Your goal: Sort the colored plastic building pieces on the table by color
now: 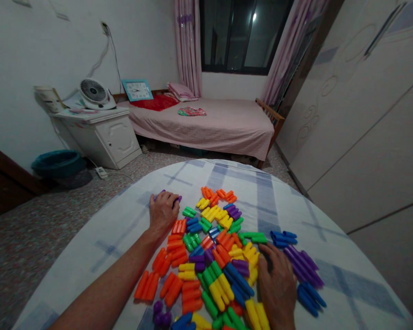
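Purple block [176, 199], upper left of the coloured heap [213, 256], lies under the fingertips of the left hand [163, 211]; the grip is curled over it, though whether it is clamped or merely covered cannot be told. The right hand [278, 285], lower centre-right of the frame, rests palm-down and flat on yellow blocks [249, 253], holding nothing visibly, with long purple blocks [303, 265] and blue blocks [309, 297] just beside it. Orange blocks [174, 263] fill the heap's left flank. All lie on the cloth-covered round desk [124, 238]. The step in hand appears to be picking out one piece. Beyond stand a bed [209, 123], cabinet [103, 133] and fan [94, 93].
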Demonstrator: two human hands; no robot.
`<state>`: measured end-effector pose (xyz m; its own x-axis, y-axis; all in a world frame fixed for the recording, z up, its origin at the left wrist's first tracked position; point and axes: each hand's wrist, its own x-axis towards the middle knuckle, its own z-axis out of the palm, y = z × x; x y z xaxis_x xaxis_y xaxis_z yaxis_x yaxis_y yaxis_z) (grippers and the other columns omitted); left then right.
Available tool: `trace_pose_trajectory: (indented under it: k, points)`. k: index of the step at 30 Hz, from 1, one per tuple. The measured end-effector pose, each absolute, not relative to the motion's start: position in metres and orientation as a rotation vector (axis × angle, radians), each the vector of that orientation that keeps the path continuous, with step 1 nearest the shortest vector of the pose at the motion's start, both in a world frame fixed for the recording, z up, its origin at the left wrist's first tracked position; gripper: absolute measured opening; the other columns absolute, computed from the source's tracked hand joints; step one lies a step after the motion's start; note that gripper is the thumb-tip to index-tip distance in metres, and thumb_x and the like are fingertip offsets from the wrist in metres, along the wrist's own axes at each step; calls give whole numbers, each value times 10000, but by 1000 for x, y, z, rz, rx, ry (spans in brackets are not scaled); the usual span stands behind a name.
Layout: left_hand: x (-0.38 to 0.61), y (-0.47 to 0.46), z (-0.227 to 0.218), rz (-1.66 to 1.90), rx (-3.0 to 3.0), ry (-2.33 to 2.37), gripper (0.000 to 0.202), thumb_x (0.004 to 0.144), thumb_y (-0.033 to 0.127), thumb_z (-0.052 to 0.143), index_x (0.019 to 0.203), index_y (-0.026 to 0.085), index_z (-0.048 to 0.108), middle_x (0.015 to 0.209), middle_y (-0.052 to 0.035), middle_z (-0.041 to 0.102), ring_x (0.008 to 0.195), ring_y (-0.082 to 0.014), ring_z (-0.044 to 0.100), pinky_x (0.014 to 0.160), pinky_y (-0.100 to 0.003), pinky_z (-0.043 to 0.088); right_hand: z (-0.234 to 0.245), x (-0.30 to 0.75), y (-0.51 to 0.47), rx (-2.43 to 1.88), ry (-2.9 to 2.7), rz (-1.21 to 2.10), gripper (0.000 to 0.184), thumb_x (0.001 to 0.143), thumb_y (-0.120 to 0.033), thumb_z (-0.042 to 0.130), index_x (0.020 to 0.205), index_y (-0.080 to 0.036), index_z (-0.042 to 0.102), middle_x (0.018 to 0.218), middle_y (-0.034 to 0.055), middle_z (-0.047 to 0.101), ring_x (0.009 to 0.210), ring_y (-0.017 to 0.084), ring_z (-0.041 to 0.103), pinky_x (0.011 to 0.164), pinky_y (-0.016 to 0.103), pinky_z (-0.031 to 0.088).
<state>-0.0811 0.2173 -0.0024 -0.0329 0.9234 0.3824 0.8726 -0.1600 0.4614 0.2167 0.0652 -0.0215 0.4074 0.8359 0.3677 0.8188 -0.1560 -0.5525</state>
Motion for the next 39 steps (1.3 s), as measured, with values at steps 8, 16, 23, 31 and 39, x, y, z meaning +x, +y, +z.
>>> trace_pose_trajectory:
  k: [8, 16, 23, 31, 39]
  points:
    - [-65, 206, 14, 733, 2242, 1490, 460, 791, 485, 418, 1131, 188, 506, 1303, -27, 464, 1264, -89, 417, 1176, -387, 380, -20, 216, 65, -1956, -1410, 40, 414, 800, -443, 344, 1020, -188, 584, 1129, 84, 571, 1073, 201, 458, 927, 362, 335]
    - [-50, 199, 16, 483, 2204, 1212, 608, 773, 550, 389, 1313, 287, 299, 1487, -10, 190, 1436, -168, 178, 1261, -529, 197, -21, 216, 65, -1962, -1399, 46, 406, 805, -440, 340, 1016, -192, 585, 1128, 82, 569, 1081, 196, 460, 928, 359, 341]
    - [-47, 196, 21, 443, 2158, 1038, 575, 753, 558, 436, 1267, 304, 383, 1466, 0, 258, 1383, -132, 298, 1247, -444, 287, -20, 215, 65, -1966, -1397, 51, 392, 804, -428, 348, 1010, -196, 588, 1135, 79, 571, 1091, 200, 459, 939, 367, 339]
    - [-47, 197, 19, 549, 2027, 1062, 542, 775, 533, 413, 1205, 205, 446, 1306, -36, 459, 1246, -101, 437, 1170, -413, 383, -18, 214, 65, -1967, -1400, 59, 382, 803, -414, 351, 1017, -201, 586, 1135, 75, 571, 1083, 193, 464, 940, 360, 338]
    - [-45, 197, 19, 583, 1997, 1123, 538, 774, 536, 409, 1193, 203, 459, 1332, -35, 440, 1284, -105, 406, 1204, -429, 340, -18, 214, 66, -1965, -1399, 60, 361, 801, -404, 367, 1005, -205, 589, 1137, 72, 566, 1072, 179, 466, 926, 339, 346]
